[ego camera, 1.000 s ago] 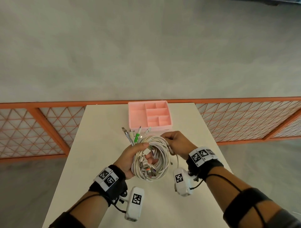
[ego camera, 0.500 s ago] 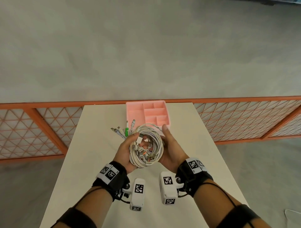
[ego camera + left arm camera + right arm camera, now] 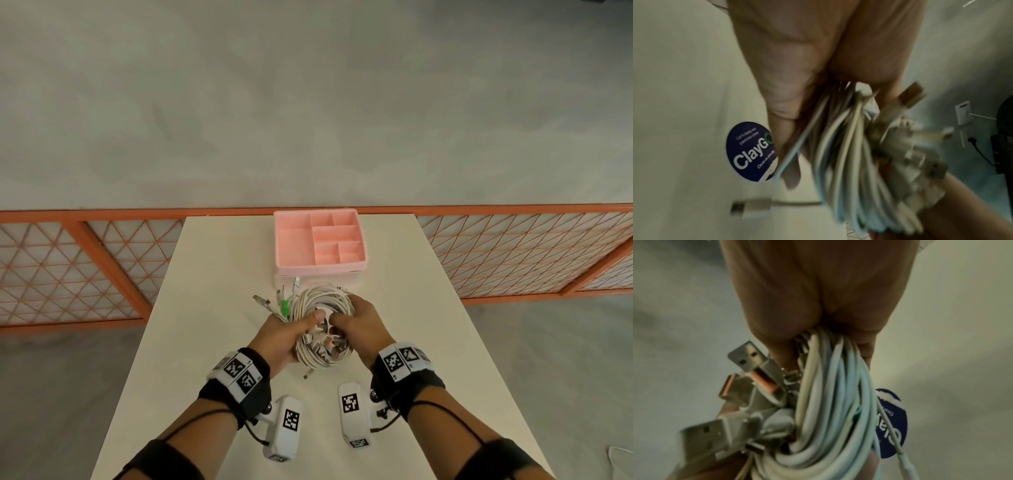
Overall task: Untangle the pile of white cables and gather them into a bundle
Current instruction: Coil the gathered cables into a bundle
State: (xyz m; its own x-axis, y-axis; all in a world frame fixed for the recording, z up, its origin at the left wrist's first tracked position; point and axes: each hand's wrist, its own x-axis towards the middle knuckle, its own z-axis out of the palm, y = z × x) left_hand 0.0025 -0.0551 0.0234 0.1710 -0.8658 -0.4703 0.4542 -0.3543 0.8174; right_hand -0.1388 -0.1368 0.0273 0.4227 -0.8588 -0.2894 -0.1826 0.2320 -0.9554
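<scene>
A: Since half a second ago, both hands slid back toward the body, so the pink tray [image 3: 320, 243] now sits clear of the coil, not touching it. Right thumb went from cupping the outside to hooking over into the ring's middle.

B: Grips?

A: Left hand [image 3: 286, 337] is wrapped around the left side of the cable bundle [image 3: 325, 329], thumb across the top. Right hand [image 3: 363, 329] is clamped on the right side, fingers curled round the strands; the right wrist view confirms it.

B: Where's the bundle?

A: Held between both hands, over the middle of the white table [image 3: 212, 308], near side of the tray. Whether it touches the tabletop, can't tell.

B: Orientation?

A: Oval ring, long axis running near-to-far. Loose plug ends [image 3: 284, 301] fan out far-left; USB plugs [image 3: 748, 386] bunch at the near end.

B: Room?

A: Bare tabletop both sides and behind the wrists. Table edges well off. Blue round sticker [image 3: 752, 151] on the table under the hands.
</scene>
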